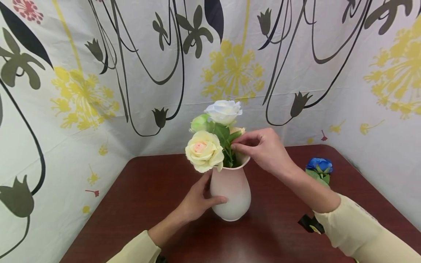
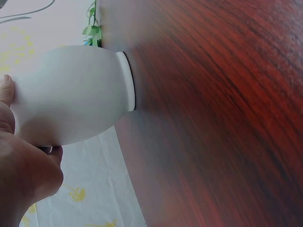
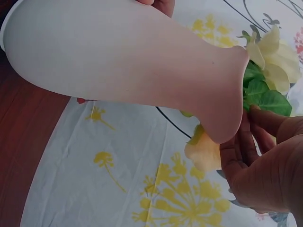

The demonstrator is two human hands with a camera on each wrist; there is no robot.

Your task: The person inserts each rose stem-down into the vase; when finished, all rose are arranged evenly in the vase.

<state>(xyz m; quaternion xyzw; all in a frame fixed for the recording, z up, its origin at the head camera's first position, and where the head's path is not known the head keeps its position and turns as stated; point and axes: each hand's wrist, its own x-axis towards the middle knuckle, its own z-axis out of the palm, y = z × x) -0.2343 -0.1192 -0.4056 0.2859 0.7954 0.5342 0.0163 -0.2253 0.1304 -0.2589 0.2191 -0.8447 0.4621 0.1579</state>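
Observation:
A white vase with a pinkish neck (image 1: 231, 195) stands upright on the table, holding several artificial roses. A cream rose (image 1: 204, 151) leans over the left rim, a white rose (image 1: 224, 111) rises highest, and a pale green bloom (image 1: 200, 123) sits behind. Mostly hidden by the leaves is a peach rose (image 3: 203, 150). My left hand (image 1: 196, 200) grips the vase's left side, thumb across the front. At the right of the mouth, my right hand (image 1: 265, 149) pinches a green stem among the leaves (image 3: 269, 100); its fingers touch the rim in the right wrist view.
A blue rose (image 1: 319, 166) lies on the dark red wooden table (image 1: 148, 190) at the right, partly behind the right forearm. A small black object (image 1: 309, 223) lies beside the right sleeve. Floral-patterned white cloth (image 1: 158, 142) hangs behind and at both sides.

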